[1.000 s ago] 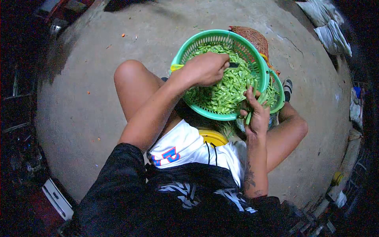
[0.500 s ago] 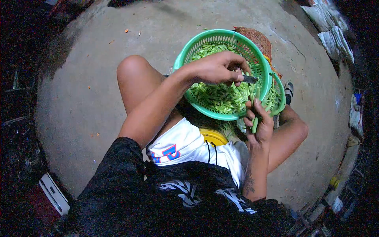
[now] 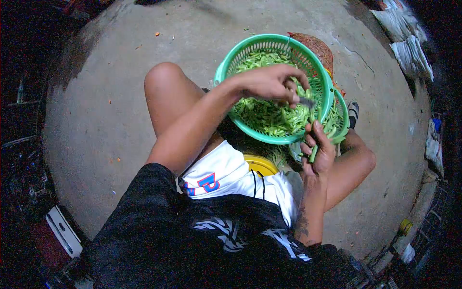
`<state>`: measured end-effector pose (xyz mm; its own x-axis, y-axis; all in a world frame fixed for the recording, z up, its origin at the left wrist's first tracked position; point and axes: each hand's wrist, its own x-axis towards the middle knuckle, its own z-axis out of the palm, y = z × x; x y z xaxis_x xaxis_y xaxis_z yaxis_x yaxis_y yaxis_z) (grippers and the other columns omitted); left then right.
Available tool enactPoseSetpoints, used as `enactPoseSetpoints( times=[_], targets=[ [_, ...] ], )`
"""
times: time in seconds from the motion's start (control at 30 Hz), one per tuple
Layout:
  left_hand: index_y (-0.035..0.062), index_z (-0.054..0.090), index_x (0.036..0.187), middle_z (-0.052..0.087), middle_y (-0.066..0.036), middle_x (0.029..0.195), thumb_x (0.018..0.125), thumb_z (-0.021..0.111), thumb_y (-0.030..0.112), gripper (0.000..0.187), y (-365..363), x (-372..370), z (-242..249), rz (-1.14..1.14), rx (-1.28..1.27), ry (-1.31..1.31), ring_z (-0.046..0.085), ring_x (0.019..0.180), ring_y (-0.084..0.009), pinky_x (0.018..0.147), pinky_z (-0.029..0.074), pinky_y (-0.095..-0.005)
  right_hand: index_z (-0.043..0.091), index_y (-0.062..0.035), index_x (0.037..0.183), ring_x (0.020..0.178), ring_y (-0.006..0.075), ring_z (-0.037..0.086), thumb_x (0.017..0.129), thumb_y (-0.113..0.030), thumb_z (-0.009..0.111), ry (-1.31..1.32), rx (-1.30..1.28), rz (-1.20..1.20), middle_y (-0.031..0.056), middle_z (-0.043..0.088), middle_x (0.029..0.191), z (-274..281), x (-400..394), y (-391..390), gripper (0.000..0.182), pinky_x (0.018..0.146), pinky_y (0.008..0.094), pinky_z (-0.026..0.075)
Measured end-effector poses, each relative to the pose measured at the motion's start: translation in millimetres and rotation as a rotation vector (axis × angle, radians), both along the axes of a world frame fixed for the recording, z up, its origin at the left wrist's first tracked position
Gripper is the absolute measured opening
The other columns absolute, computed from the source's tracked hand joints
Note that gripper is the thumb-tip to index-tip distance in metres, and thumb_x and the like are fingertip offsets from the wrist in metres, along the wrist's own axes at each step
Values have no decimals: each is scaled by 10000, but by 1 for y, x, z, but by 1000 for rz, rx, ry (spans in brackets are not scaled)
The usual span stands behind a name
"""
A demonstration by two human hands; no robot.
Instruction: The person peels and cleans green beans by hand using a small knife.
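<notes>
My left hand (image 3: 275,85) reaches over a green plastic colander (image 3: 262,138), its fingers closed on a small knife (image 3: 307,101) whose blade is blurred. At the colander's right rim, my right hand (image 3: 319,144) is closed around a few long green beans (image 3: 314,153). Their upper ends stick out toward the blade. Many cut green bean pieces (image 3: 269,118) fill the colander below my hands. A second green basket (image 3: 346,120), partly hidden behind the colander, also has green beans in it.
A reddish mesh sack (image 3: 315,48) lies behind the colander. Between my legs sits a yellow round object (image 3: 260,165). White sacks (image 3: 411,55) lie at the far right of the concrete floor (image 3: 106,130), where small orange scraps are scattered.
The knife in my left hand has shifted slightly and is now blurred by motion. My right hand has moved a little to the right with the beans.
</notes>
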<state>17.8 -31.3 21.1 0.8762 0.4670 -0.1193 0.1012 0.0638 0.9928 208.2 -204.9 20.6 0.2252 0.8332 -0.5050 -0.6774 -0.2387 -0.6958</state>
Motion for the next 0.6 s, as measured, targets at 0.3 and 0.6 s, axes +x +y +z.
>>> enactPoseSetpoints(
  times=[0.3,0.6],
  targets=[
    [43,600,1254,672,-30,844,927,667,82,337,15,-9,-7,-23,-92,-126,637,802,-109,731,511,-268,625,-28,1099,601,30,460,995,-150,644,-17,73,60,68,680,930,0,3,-1,162,452,163,364],
    [40,626,1219,666,-32,882,927,688,91,303,16,-14,-1,21,-87,-28,623,820,-107,699,507,-276,626,-39,1036,578,45,459,959,-132,697,-33,80,42,91,694,887,5,-7,8,140,444,184,365]
  ],
)
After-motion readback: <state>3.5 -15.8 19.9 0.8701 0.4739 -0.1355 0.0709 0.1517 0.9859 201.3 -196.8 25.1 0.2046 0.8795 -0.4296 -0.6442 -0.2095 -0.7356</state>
